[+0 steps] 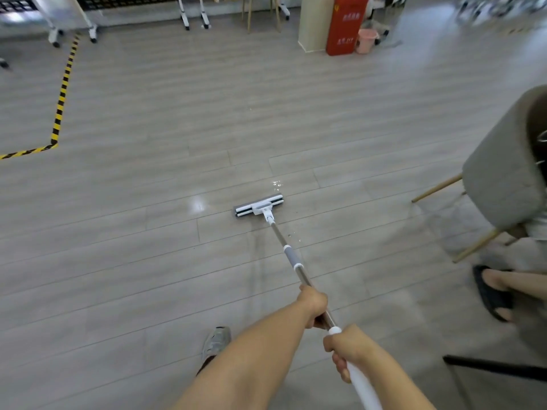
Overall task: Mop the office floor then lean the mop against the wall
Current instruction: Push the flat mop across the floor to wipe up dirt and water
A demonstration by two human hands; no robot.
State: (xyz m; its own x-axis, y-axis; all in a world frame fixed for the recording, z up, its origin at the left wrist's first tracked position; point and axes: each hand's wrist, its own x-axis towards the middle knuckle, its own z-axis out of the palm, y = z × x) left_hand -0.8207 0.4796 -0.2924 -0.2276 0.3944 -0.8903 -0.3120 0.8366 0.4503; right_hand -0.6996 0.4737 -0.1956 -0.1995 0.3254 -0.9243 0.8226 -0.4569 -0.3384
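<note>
You hold one mop [291, 257] out ahead of you. Its flat mop head [259, 206] lies on the floor [133, 247] near the middle of the open floor, with the pole slanting back to you. Your left hand [313, 303] is wrapped round the metal shaft. Your right hand [346, 347] sits just behind it, fingers curled round the white end grip.

The floor is pale grey wood-look planks. One glossy wet patch [196, 206] shines just left of the mop head, and a few water drops [276, 184] lie beyond it. One of your shoes [216, 341] shows, a grey trainer, below your left arm.

At the floor's right edge stands one grey upholstered chair [500, 173] on slim wooden legs, and near it another person's foot in a dark sandal [491, 291]. One line of yellow-and-black tape [60, 105] bends across the left side. Along the far edge are white wheeled stands [185, 22], one cream pillar [313, 25], one red cabinet [343, 25] beside it, and one pink bucket [366, 40].
</note>
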